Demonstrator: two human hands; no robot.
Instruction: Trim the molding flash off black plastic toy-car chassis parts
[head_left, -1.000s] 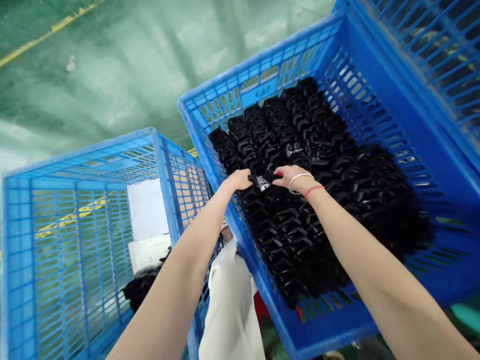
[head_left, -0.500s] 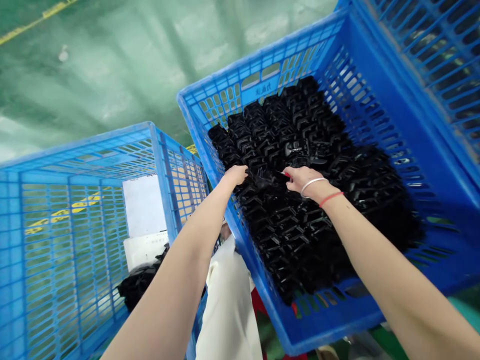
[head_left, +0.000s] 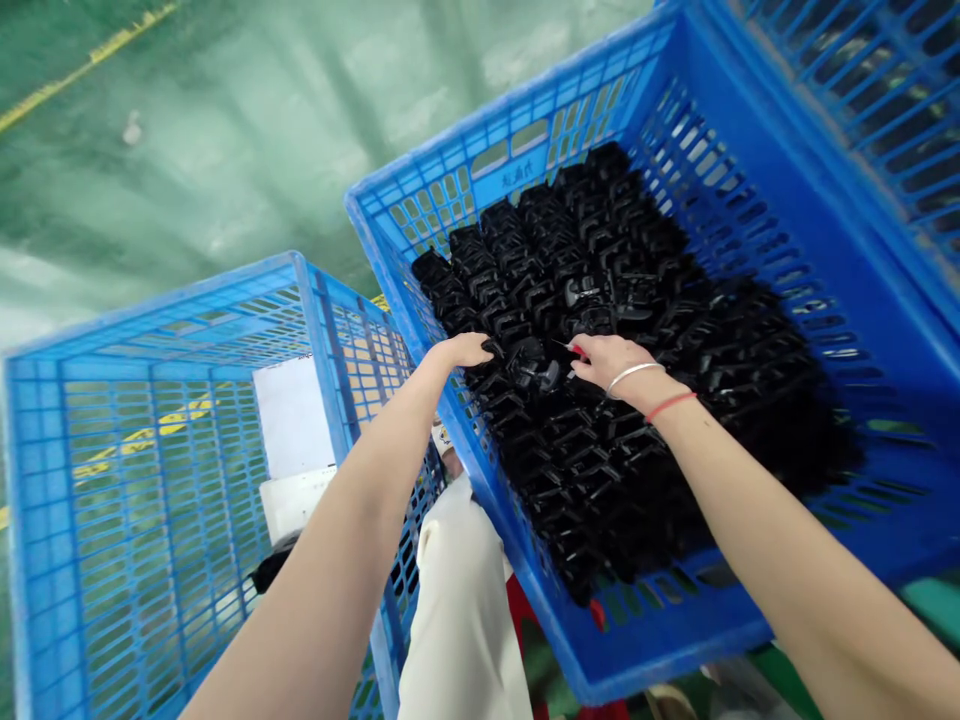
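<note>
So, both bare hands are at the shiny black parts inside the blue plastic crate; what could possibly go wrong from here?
First, the right hand holds a small red object that seems to have a thin tip pointing toward the left hand; a slip might prick it. Second, the thin silvery bracelet on the right wrist could perhaps catch on the closely packed, shiny black parts in the blue plastic crate.

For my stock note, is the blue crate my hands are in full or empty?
Partly full: black parts sit in rows inside the blue crate, with bare blue wall showing above them.
</note>
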